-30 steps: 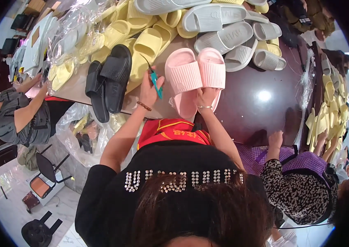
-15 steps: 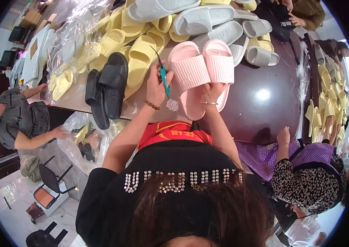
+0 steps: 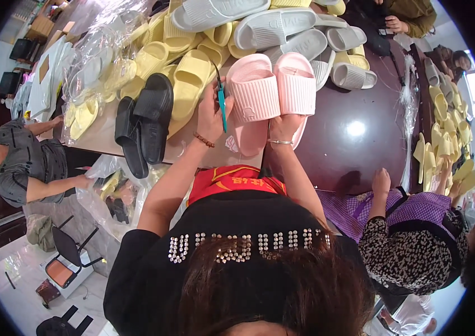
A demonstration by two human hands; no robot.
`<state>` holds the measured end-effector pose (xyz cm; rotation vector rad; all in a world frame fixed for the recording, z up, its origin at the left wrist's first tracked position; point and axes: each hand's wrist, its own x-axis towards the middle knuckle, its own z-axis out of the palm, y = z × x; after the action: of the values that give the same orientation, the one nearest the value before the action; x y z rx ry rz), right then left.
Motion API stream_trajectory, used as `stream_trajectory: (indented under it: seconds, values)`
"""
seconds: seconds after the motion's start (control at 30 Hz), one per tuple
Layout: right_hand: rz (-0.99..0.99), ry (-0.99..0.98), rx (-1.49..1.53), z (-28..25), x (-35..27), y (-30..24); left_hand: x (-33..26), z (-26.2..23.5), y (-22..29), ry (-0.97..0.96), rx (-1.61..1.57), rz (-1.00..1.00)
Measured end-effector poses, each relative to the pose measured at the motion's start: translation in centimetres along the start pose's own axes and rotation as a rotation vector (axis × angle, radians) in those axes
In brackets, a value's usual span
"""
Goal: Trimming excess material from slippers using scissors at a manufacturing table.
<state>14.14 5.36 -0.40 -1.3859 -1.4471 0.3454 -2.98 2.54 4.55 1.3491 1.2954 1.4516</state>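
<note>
My right hand (image 3: 285,127) grips a pair of pink ribbed slide slippers (image 3: 253,99) from the near side, raised over the table edge with the straps facing up. Its fingers are partly hidden behind them. To their left, my left hand (image 3: 210,112) is closed on a slim teal-handled tool (image 3: 222,106) with a thin dark curved tip; its exact kind is unclear. Left of that hand lie black slides (image 3: 156,112) and a yellow slide (image 3: 187,84). A small white piece with pink marks (image 3: 231,143) rests on the table below the tool.
Piled grey slides (image 3: 276,28) and yellow slides cover the far table (image 3: 355,151). Clear plastic bags (image 3: 94,61) lie at the far left. A person at left handles a plastic bag (image 3: 108,190); another in purple checks (image 3: 349,215) is close on my right. More yellow slides (image 3: 445,140) lie far right.
The pink slides have shifted slightly left and straightened in my right hand. My left hand has moved slightly left with the tool. The person on the right has shifted a hand a little.
</note>
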Motion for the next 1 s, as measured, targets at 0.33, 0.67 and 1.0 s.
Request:
stream_trajectory:
  seconds: [0.33,0.67,1.0]
  values:
    - [-0.058,-0.095,-0.316,-1.2,-0.2,1.0,-0.5,-0.1,-0.7,0.046,0.005,-0.097]
    - [-0.232,-0.083,-0.457,-1.5,-0.3,2.3,-1.1,0.0,3.5,-0.166,-0.308,-0.404]
    - [-0.369,-0.130,-0.369,-2.5,-1.1,0.2,-1.3,1.3,5.2,-0.533,-0.676,-0.707]
